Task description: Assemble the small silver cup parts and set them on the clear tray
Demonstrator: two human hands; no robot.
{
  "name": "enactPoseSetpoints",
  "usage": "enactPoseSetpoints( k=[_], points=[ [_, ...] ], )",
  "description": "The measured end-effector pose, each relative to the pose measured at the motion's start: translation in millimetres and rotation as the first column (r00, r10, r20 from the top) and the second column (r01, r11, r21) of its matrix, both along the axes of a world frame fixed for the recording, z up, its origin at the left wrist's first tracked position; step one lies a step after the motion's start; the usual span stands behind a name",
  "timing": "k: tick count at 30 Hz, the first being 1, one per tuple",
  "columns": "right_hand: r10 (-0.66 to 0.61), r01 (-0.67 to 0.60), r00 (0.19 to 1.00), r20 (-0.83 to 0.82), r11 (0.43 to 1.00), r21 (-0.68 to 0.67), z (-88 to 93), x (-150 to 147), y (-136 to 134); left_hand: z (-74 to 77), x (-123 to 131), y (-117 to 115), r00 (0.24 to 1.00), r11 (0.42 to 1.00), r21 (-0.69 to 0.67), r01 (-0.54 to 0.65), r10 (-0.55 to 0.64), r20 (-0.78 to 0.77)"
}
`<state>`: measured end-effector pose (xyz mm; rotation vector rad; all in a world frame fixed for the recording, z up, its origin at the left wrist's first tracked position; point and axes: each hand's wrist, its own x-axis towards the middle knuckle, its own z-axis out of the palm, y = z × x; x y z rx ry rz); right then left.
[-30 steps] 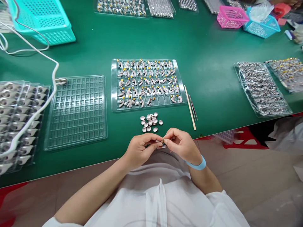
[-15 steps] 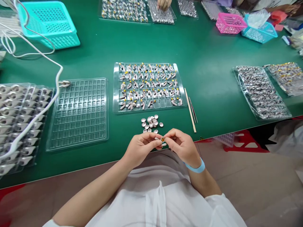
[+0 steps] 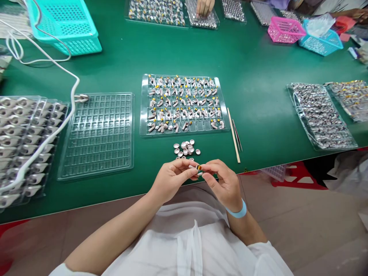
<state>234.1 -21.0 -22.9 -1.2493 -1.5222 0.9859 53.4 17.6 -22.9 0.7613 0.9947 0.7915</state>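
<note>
My left hand [image 3: 169, 180] pinches a small pale earbud housing [image 3: 200, 174] with an amber-gold piece [image 3: 198, 167] on it, between thumb and fingers. My right hand [image 3: 222, 184] holds its forefinger against the housing's right side, its thumb curled just below. The fingers hide much of the part. Just beyond my hands lies a loose pile of small round silver-rimmed caps [image 3: 185, 150]. Farther forward, a clear tray [image 3: 143, 115] carries rows of pale stemmed earbud housings with yellow tabs; a few front-row pockets hold nothing.
A wooden stick [image 3: 234, 134] and tweezers [image 3: 237, 136] lie right of the tray. To the left are a clear pocketed tray [image 3: 130, 153], stacked parts trays [image 3: 28, 149] and a white cable [image 3: 74, 90]. A turquoise basket [image 3: 83, 44] stands behind. Another person's hand [image 3: 204, 7] works across the table.
My right thumb has moved down and away from the forefinger, loosening around the housing. The housing has turned slightly in my left fingers. The whole view has shifted a little.
</note>
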Motion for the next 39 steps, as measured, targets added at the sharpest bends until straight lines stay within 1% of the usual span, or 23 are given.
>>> enactPoseSetpoints(
  k=[2, 4, 7, 10, 12, 16, 21, 25, 28, 33, 35, 39],
  points=[
    [-0.01, 0.01, 1.0, -0.002, 0.997, -0.078, 1.1, 2, 1, 1.6, 0, -1, 1.0, 1.0, 0.024, -0.002, 0.002, -0.023],
    [-0.003, 0.002, 1.0, -0.003, 0.992, -0.126, 2.6, 3, 3, 2.0, 0, -2, 0.999, 0.999, 0.05, 0.007, -0.004, -0.047],
    [0.022, -0.019, 0.999, 0.031, 0.993, -0.113, 6.0, 4, 7, 0.9, 0, -5, 0.997, 0.997, 0.076, 0.024, -0.018, -0.081],
    [0.031, -0.023, 0.994, 0.107, 0.997, -0.071, 9.5, 4, 9, -0.1, 0, -6, 0.993, 0.994, 0.097, 0.04, -0.029, -0.113],
    [0.036, -0.027, 0.989, 0.142, 0.997, -0.068, 11.3, 4, 10, 0.1, -1, -6, 0.989, 0.991, 0.116, 0.066, -0.05, -0.139],
    [0.073, -0.054, 0.982, 0.177, 0.992, -0.11, 13.6, 5, 12, 0.4, -3, -6, 0.975, 0.979, 0.162, 0.126, -0.092, -0.205],
    [0.11, -0.085, 0.978, 0.175, 0.986, -0.146, 13.1, 6, 12, 0.0, -3, -8, 0.961, 0.967, 0.202, 0.155, -0.1, -0.259],
    [0.09, -0.052, 0.974, 0.206, 0.982, -0.183, 10.9, 7, 11, 2.3, -1, -8, 0.942, 0.951, 0.248, 0.186, -0.101, -0.32],
    [0.106, -0.049, 0.965, 0.238, 0.972, -0.231, 11.5, 7, 12, 3.5, 1, -8, 0.928, 0.941, 0.263, 0.211, -0.108, -0.358],
    [0.154, -0.092, 0.957, 0.246, 0.965, -0.246, 14.4, 6, 15, 2.8, 3, -8, 0.932, 0.951, 0.23, 0.205, -0.118, -0.343],
    [0.148, -0.091, 0.958, 0.245, 0.969, -0.229, 14.0, 4, 15, 2.2, 4, -8, 0.939, 0.958, 0.215, 0.192, -0.115, -0.325],
    [0.118, -0.073, 0.96, 0.253, 0.981, -0.18, 10.7, -3, 12, 0.7, 6, -8, 0.942, 0.969, 0.203, 0.138, -0.065, -0.329]
  ],
)
